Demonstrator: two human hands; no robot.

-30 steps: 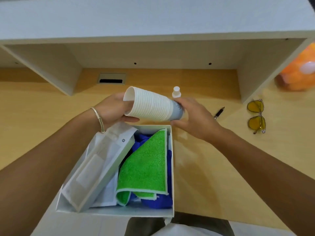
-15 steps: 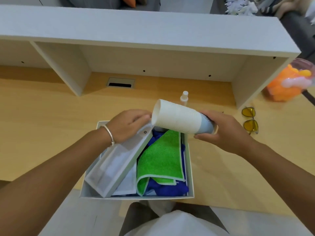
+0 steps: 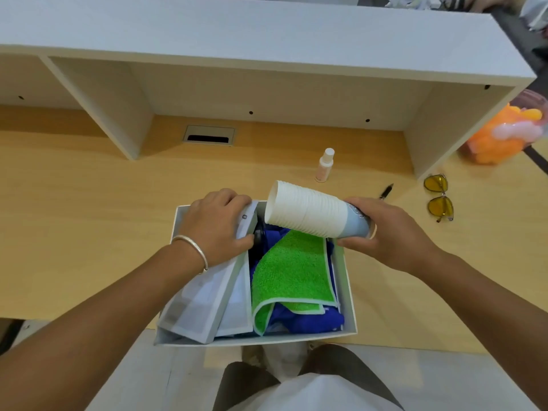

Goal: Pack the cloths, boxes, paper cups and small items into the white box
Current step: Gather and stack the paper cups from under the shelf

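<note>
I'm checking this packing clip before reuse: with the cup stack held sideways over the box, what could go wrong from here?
1. The right hand grips the stack of paper cups only at its base end; lying sideways, the outer cups could slide off.
2. The white box already holds the green cloth and the flat white box the left hand holds, tilted and poking over the rim. The cups may not seat and could crush.

Bright, even overhead light falls on the tabletop (image 3: 89,203), casting soft shadows under the shelf (image 3: 267,40). Wide-angle distortion bends the shelf's edges. The orange object (image 3: 504,134) at far right looks blurred; the centre stays sharp.
</note>
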